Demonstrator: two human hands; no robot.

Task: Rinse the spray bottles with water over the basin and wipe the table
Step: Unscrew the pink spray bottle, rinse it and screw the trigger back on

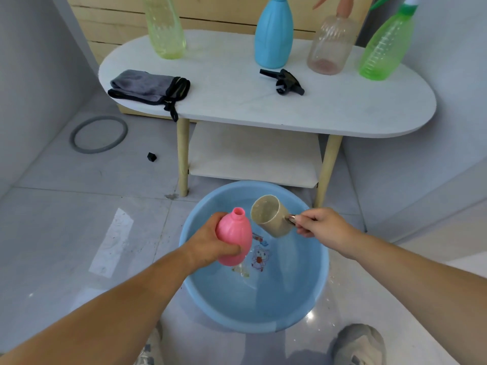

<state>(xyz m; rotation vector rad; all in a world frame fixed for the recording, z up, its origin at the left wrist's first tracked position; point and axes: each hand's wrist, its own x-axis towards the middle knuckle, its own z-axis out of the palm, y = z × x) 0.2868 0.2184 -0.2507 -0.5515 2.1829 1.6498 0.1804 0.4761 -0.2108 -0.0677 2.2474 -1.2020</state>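
The left hand [208, 246] is closed around the body of the pink bottle [233, 238], which is held uncapped, neck up and tilted, above the blue basin [303, 306] on the floor. The right hand [321, 226] pinches the handle of a beige cup [268, 219], tipped on its side with its mouth just beside the bottle's neck (no stream of water can be made out). The rinsing step is judged to be in hand, with the wiping not yet begun. The next move calls for the cup's lip to be aligned over the narrow opening so that water enters the bottle and any spill falls into the basin. Five bottles are counted: the pink one, plus four standing on the white table [316, 111], namely yellow-green [164, 30], blue [274, 35], clear [330, 46] and green [383, 48]. One detached black spray head [286, 83], one folded grey cloth [147, 86], one cup and one basin are also counted.
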